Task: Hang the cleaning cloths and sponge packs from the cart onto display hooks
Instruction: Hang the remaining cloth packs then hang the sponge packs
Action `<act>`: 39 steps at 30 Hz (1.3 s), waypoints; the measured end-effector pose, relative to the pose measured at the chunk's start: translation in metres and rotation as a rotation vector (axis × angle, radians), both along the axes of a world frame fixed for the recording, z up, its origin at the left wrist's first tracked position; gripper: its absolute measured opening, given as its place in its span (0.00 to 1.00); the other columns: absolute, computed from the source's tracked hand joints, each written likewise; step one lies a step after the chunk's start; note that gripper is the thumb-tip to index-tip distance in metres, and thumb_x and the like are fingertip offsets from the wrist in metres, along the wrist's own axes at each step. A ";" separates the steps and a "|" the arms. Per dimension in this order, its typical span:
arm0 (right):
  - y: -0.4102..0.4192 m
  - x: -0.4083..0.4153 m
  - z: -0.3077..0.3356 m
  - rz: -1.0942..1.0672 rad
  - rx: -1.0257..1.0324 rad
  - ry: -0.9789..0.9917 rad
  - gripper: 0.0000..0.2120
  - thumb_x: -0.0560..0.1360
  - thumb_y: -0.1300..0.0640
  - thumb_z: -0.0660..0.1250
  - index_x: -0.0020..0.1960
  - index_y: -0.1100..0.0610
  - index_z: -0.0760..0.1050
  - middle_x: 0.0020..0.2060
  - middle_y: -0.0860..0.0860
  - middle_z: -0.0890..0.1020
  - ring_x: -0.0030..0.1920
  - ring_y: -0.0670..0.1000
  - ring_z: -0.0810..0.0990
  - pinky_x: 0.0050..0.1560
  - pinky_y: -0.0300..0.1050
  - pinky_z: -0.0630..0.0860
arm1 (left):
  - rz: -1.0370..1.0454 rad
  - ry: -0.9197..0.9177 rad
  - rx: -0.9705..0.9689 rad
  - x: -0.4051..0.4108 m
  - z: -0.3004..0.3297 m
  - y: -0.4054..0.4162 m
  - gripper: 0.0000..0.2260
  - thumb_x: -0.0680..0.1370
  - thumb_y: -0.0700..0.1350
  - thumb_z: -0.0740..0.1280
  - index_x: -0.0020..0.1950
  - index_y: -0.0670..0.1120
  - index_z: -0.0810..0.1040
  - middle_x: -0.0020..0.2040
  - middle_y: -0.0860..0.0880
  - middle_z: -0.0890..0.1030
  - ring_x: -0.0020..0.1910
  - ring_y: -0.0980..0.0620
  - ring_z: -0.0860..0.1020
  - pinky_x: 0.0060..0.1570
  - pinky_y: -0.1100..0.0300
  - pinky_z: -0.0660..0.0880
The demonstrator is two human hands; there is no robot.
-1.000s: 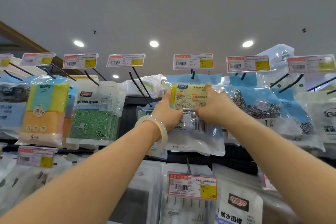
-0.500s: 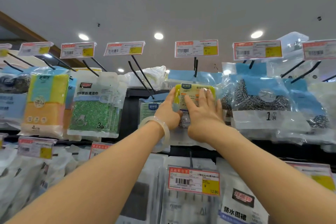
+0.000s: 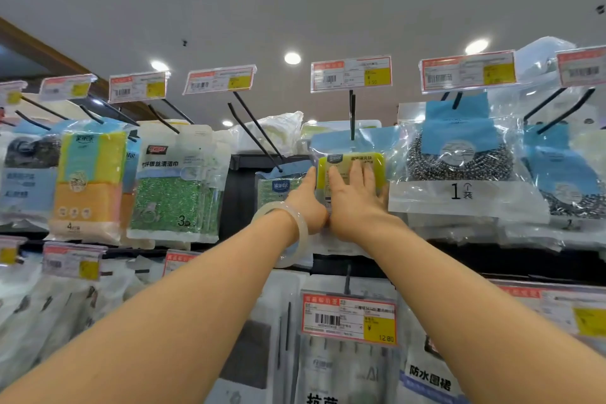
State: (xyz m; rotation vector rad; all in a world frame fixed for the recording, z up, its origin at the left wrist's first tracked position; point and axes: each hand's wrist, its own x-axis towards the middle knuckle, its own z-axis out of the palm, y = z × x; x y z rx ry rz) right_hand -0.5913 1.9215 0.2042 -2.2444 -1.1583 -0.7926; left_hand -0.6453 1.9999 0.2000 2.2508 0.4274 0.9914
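With its blue header threaded on the black wire display hook [image 3: 352,116], the clear-bagged yellow sponge pack [image 3: 349,162] takes the flat, straight-fingered right hand [image 3: 355,198] while the left hand [image 3: 308,197] steadies its edge, seemingly pushing it back.

The sponge pack [image 3: 351,167] is yellow with a pale blue header card and a small dark blue logo. Left of it, a cloth pack [image 3: 173,203] shows a speckled green cloth under white card with a red and black logo. The next pack [image 3: 88,180] stacks blocks of yellow, turquoise, orange and pink. The scourer pack [image 3: 459,157] holds silver-grey metal coils behind a blue label, above a white strip printed with a black "1". Price tags [image 3: 351,74] are white with red borders and yellow squares. The bracelet [image 3: 288,229] looks milky white, perhaps faintly green.
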 end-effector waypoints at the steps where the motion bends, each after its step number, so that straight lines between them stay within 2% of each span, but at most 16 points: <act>1: 0.002 0.001 0.000 0.007 -0.003 0.007 0.43 0.73 0.64 0.65 0.77 0.50 0.40 0.77 0.58 0.40 0.76 0.59 0.36 0.73 0.59 0.46 | 0.009 0.006 -0.018 -0.001 -0.001 0.000 0.38 0.75 0.31 0.60 0.77 0.53 0.43 0.70 0.35 0.67 0.66 0.36 0.70 0.63 0.48 0.70; 3: 0.005 0.002 -0.002 0.031 -0.019 0.051 0.43 0.74 0.63 0.65 0.77 0.50 0.40 0.77 0.58 0.43 0.76 0.59 0.39 0.73 0.60 0.50 | 0.028 0.013 -0.034 -0.002 -0.003 0.000 0.38 0.75 0.31 0.59 0.77 0.53 0.45 0.72 0.34 0.64 0.68 0.34 0.67 0.65 0.44 0.67; 5: 0.006 0.005 -0.006 0.037 -0.042 0.097 0.42 0.74 0.62 0.64 0.77 0.52 0.40 0.77 0.60 0.43 0.76 0.60 0.40 0.73 0.60 0.48 | 0.058 0.031 -0.035 -0.003 -0.006 0.002 0.37 0.75 0.32 0.60 0.77 0.54 0.45 0.73 0.37 0.63 0.68 0.35 0.67 0.66 0.42 0.68; 8: 0.007 0.010 -0.010 0.025 -0.042 0.118 0.41 0.74 0.64 0.62 0.77 0.54 0.40 0.76 0.63 0.42 0.76 0.60 0.38 0.74 0.60 0.45 | 0.108 0.055 -0.020 -0.005 -0.011 0.006 0.37 0.75 0.32 0.59 0.77 0.54 0.45 0.72 0.35 0.63 0.68 0.33 0.67 0.65 0.41 0.68; 12: 0.006 0.013 -0.011 0.042 0.021 0.072 0.37 0.74 0.62 0.63 0.76 0.55 0.47 0.75 0.61 0.48 0.76 0.60 0.41 0.74 0.57 0.48 | 0.125 0.043 -0.012 -0.006 -0.016 0.008 0.35 0.75 0.32 0.58 0.76 0.54 0.48 0.74 0.40 0.59 0.69 0.37 0.66 0.63 0.41 0.70; 15: 0.004 0.014 -0.012 0.052 0.053 0.014 0.36 0.72 0.61 0.65 0.75 0.56 0.50 0.74 0.60 0.51 0.76 0.60 0.43 0.73 0.56 0.51 | 0.151 0.070 -0.004 -0.004 -0.018 0.008 0.35 0.75 0.32 0.59 0.76 0.53 0.48 0.75 0.39 0.58 0.68 0.36 0.68 0.63 0.41 0.70; 18: 0.004 0.012 -0.011 0.060 0.061 0.021 0.37 0.72 0.61 0.65 0.75 0.55 0.50 0.75 0.61 0.48 0.76 0.61 0.42 0.74 0.57 0.49 | 0.180 0.100 0.009 -0.001 -0.019 0.005 0.34 0.75 0.34 0.59 0.77 0.52 0.48 0.75 0.39 0.58 0.66 0.34 0.69 0.63 0.40 0.70; 22: 0.003 0.015 -0.010 0.068 0.106 0.103 0.35 0.73 0.63 0.64 0.74 0.56 0.51 0.76 0.63 0.44 0.76 0.62 0.40 0.74 0.61 0.50 | 0.203 0.101 0.028 -0.003 -0.020 0.001 0.32 0.75 0.35 0.59 0.76 0.51 0.52 0.69 0.38 0.66 0.63 0.34 0.71 0.62 0.38 0.69; 26: 0.009 0.016 -0.013 0.046 0.203 0.112 0.32 0.72 0.64 0.64 0.72 0.57 0.55 0.75 0.63 0.40 0.75 0.62 0.35 0.73 0.63 0.46 | 0.222 0.109 0.031 -0.011 -0.020 0.004 0.34 0.76 0.34 0.59 0.76 0.53 0.49 0.74 0.39 0.60 0.66 0.34 0.69 0.63 0.40 0.69; 28: 0.011 0.016 -0.013 0.023 0.258 0.128 0.32 0.72 0.65 0.64 0.72 0.56 0.55 0.75 0.63 0.37 0.75 0.63 0.34 0.72 0.65 0.44 | 0.239 0.103 0.032 -0.017 -0.021 0.006 0.33 0.76 0.34 0.59 0.76 0.54 0.49 0.74 0.39 0.60 0.66 0.33 0.69 0.62 0.39 0.70; 32: 0.009 0.016 -0.007 0.039 0.324 0.265 0.35 0.71 0.66 0.63 0.74 0.51 0.52 0.74 0.63 0.35 0.75 0.65 0.40 0.72 0.66 0.42 | 0.259 0.100 0.036 -0.026 -0.025 0.011 0.32 0.76 0.34 0.58 0.76 0.54 0.50 0.73 0.39 0.61 0.66 0.33 0.69 0.62 0.40 0.70; 36: 0.006 0.018 -0.004 0.066 0.317 0.334 0.35 0.71 0.67 0.63 0.74 0.52 0.52 0.75 0.63 0.36 0.75 0.66 0.42 0.72 0.66 0.44 | 0.261 0.107 0.046 -0.027 -0.028 0.012 0.32 0.77 0.35 0.57 0.76 0.54 0.49 0.76 0.41 0.57 0.67 0.35 0.69 0.64 0.42 0.69; 39: 0.006 0.023 -0.005 0.084 0.268 0.346 0.35 0.72 0.65 0.64 0.73 0.53 0.51 0.75 0.63 0.38 0.75 0.66 0.42 0.73 0.67 0.47 | 0.247 0.122 0.035 -0.024 -0.028 0.009 0.32 0.77 0.34 0.57 0.77 0.53 0.49 0.75 0.39 0.58 0.68 0.33 0.67 0.64 0.41 0.69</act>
